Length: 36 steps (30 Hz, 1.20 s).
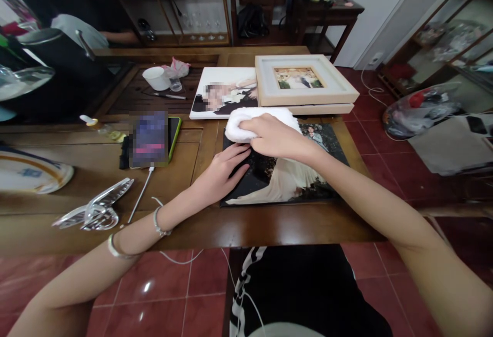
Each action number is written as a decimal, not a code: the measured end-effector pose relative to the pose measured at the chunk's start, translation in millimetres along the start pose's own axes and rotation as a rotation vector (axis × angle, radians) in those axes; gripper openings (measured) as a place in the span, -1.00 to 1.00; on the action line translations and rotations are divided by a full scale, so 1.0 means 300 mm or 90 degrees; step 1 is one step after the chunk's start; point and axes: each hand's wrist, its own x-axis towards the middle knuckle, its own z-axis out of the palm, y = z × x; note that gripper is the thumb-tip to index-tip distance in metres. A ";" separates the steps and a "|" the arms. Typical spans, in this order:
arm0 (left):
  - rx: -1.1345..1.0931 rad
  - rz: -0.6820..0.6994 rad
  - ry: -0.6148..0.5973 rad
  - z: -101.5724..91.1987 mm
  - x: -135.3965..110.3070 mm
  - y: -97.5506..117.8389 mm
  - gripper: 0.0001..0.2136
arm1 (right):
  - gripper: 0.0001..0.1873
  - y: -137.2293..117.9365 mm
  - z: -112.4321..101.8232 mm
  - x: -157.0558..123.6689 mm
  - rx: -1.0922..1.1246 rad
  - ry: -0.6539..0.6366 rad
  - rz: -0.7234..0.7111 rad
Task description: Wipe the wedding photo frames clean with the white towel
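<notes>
A dark photo panel (265, 172) showing a figure in a long pale dress lies flat near the table's front edge. My right hand (275, 134) grips a folded white towel (241, 124) over the panel's far left part, and the towel covers that corner. Flat on the panel's left side rests my left hand (229, 167), its fingers stretched out and a little apart, just below the towel. Behind the towel are a white photo panel (200, 100) and a pale wooden picture frame (308, 98), which sits on top of another frame.
Left on the wooden table (169, 147) are a phone (150, 139) with a white cable, a silver hair clip (96, 208), a dropper bottle (103, 129) and an oval plate (34, 170). A white cup (156, 77) stands farther back. Another person (88, 3) is at the far left.
</notes>
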 end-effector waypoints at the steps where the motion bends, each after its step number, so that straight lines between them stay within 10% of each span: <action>1: -0.002 -0.002 -0.002 -0.001 0.000 0.001 -0.68 | -0.73 -0.012 -0.004 0.023 0.003 -0.014 -0.015; 10: 0.000 -0.022 0.000 0.000 -0.006 -0.001 -0.72 | -0.75 -0.029 0.006 0.057 -0.012 -0.056 -0.068; 26: -0.028 -0.033 0.009 -0.003 -0.007 0.009 -0.61 | -0.58 0.082 0.023 -0.196 -0.101 0.015 0.095; 36: -0.216 -0.125 0.228 -0.021 0.001 0.002 -0.66 | -0.57 0.015 0.093 -0.045 -0.118 -0.001 -0.085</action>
